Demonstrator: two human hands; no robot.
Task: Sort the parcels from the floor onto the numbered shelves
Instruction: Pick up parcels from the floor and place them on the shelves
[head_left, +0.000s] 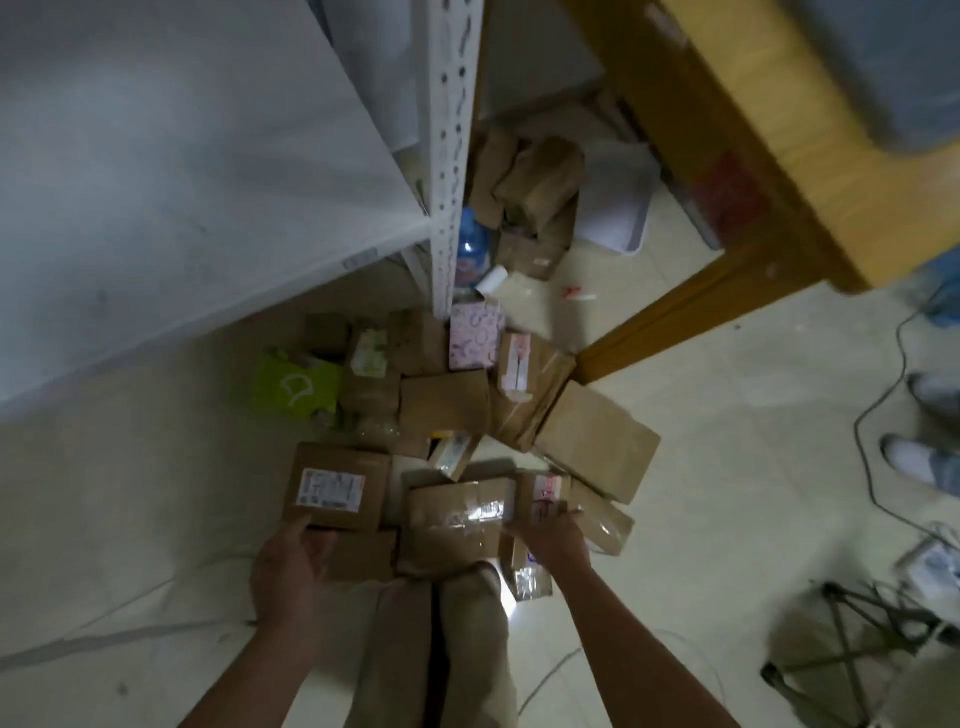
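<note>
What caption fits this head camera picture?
Left hand grips a labelled box, right hand a red-marked box, over the parcel pile by a shelf.

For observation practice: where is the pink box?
Head view, centre: the pink box lies at the foot of the white shelf post, left of a labelled brown parcel.

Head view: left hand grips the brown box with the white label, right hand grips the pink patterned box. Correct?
In the head view the right hand grips a small brown parcel with a red-printed label; the pink patterned box lies untouched by the shelf post. The left hand does grip the white-labelled brown box.
</note>
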